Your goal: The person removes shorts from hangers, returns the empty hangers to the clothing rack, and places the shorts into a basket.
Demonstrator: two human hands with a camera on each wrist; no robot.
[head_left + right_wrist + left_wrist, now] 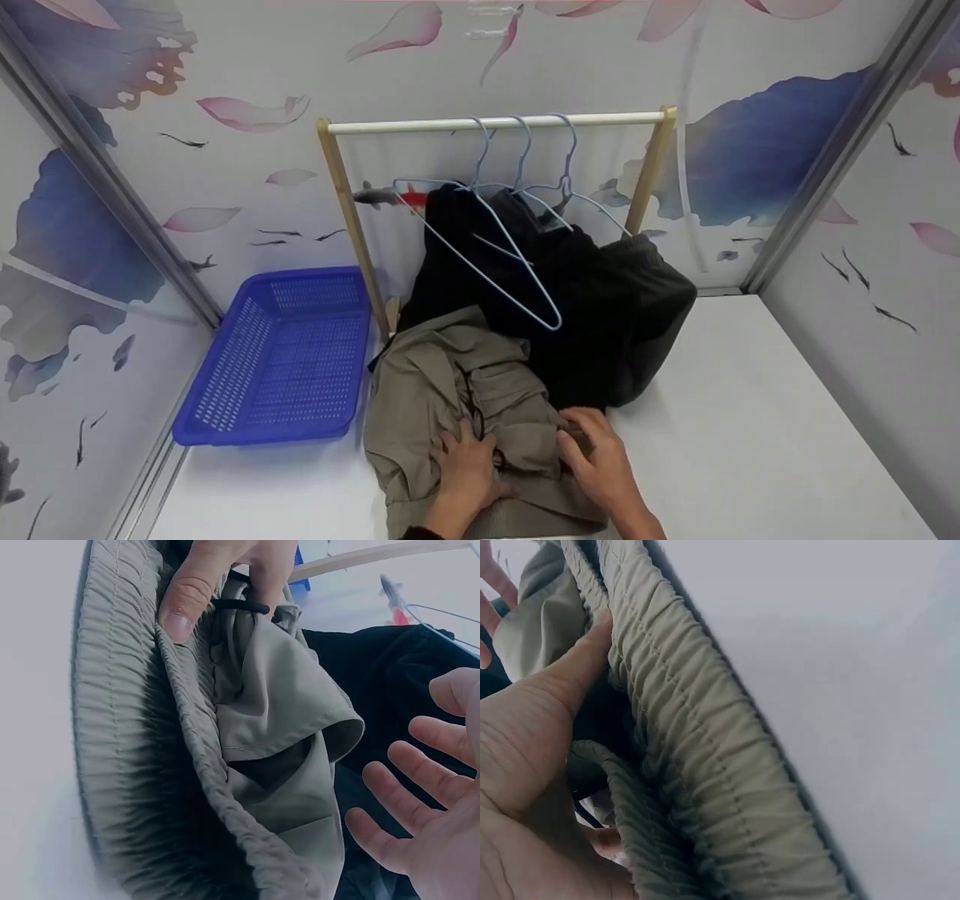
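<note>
Khaki pants (pixel 420 390) lie bunched on the white table, their gathered elastic waistband (pixel 705 727) toward me and its opening parted. Leg length cannot be told. A black drawstring (pixel 240 606) shows at the front. My left hand (pixel 469 469) holds the waistband's upper edge, thumb inside the opening and fingers over the outer cloth. At the pants' right side is my right hand (pixel 600 461), its fingers apart and loosely bent; in the right wrist view they hold nothing. Black garments (pixel 585 322) hang just beyond the pants.
A rack with a white rail (pixel 420 126) and wooden legs stands behind, carrying three blue hangers. The front hanger (pixel 525 277) hangs skewed over the black clothes. To the left sits a blue perforated basket (pixel 270 433). Patterned walls (pixel 247 45) enclose the table (pixel 750 420).
</note>
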